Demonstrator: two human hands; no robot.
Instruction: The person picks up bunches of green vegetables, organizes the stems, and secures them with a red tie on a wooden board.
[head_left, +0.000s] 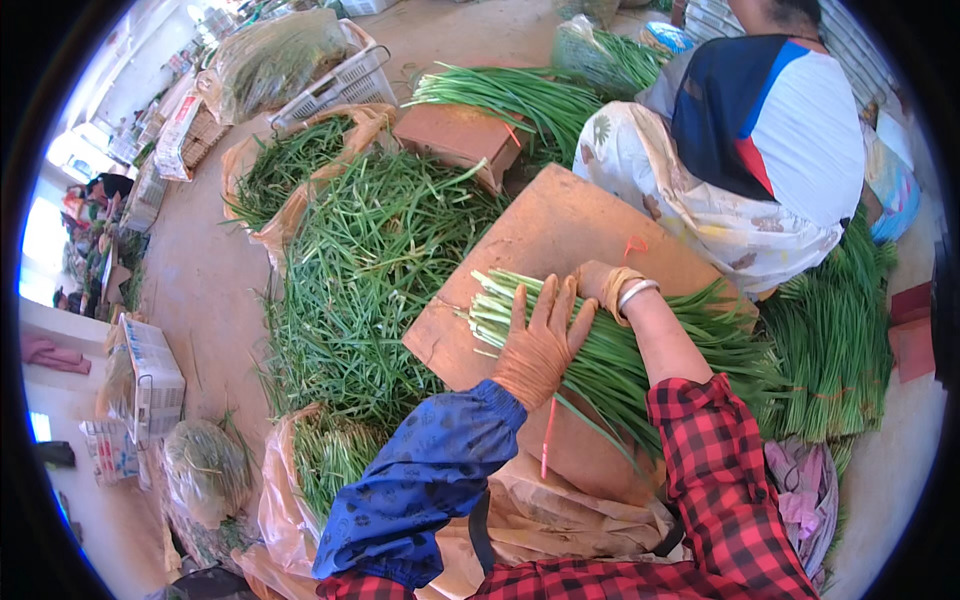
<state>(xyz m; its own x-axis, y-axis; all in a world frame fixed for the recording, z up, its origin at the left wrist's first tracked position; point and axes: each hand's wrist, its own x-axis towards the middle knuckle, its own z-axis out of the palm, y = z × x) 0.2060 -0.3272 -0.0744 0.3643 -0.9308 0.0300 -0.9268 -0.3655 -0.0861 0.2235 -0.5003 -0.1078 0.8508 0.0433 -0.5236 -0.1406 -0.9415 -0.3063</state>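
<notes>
The bundle of green stalks (620,350) lies across the one brown board (560,240) at the centre of the frame, its pale cut ends pointing left near the board's left edge. My left hand (538,345), in an orange glove, lies flat on the bundle with fingers spread and pressing, not clenched. My right hand (605,285) sits at the bundle's upper side, fingers curled out of sight behind the stalks, so I cannot tell its grip. One big loose heap of stalks (370,270) fills the floor left of the board, leaving bare floor (200,290) further left. Tied bundles (835,350) are stacked at right. One white crate (345,85) at the upper left holds a bagged load, and an open bag (290,165) beside it holds more stalks. A second person (750,140) crouches in the upper right.
</notes>
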